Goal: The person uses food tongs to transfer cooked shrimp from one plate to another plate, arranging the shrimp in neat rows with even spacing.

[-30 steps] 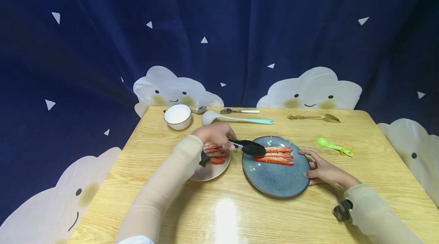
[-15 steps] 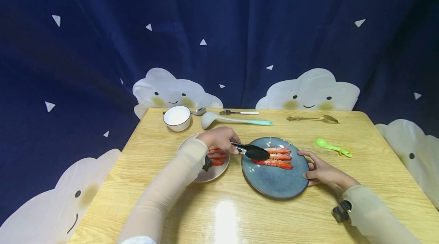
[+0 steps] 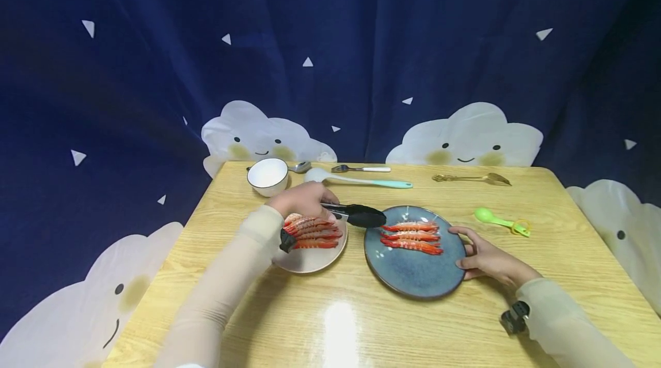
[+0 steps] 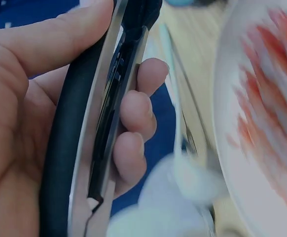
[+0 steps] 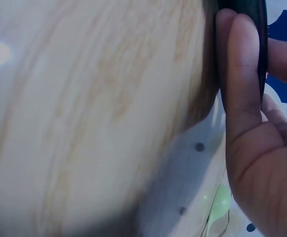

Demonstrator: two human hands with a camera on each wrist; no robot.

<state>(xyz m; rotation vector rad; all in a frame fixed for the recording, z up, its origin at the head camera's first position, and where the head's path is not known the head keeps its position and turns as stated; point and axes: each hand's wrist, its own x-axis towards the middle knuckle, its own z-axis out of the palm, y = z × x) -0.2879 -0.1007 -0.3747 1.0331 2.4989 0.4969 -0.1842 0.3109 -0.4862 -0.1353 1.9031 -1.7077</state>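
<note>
My left hand [image 3: 304, 201] grips a pair of tongs [image 3: 365, 216] with black tips and black-and-metal handles. In the left wrist view, the fingers curl round the tongs' handles [image 4: 67, 148]. The tips reach over the left rim of a blue plate [image 3: 418, 279], above and left of the three red-and-white shrimp [image 3: 411, 236] lying side by side on it. Below the left hand, a pale plate [image 3: 310, 266] bears several similar shrimp [image 3: 321, 236], partly hidden by hand and wrist. My right hand [image 3: 488, 257] holds the blue plate's right rim between thumb and fingers.
Along the back stand a white bowl [image 3: 268, 177], a metal spoon [image 3: 300, 167], a pale ladle [image 3: 361, 179] with a mint handle, a fork [image 3: 360, 169] and a gold utensil [image 3: 472, 178]. A green spoon [image 3: 501, 220] lies right of the blue plate.
My left hand has moved left with the tongs, whose tips have come away from the shrimp on the blue plate. The right hand keeps its hold on the rim.
</note>
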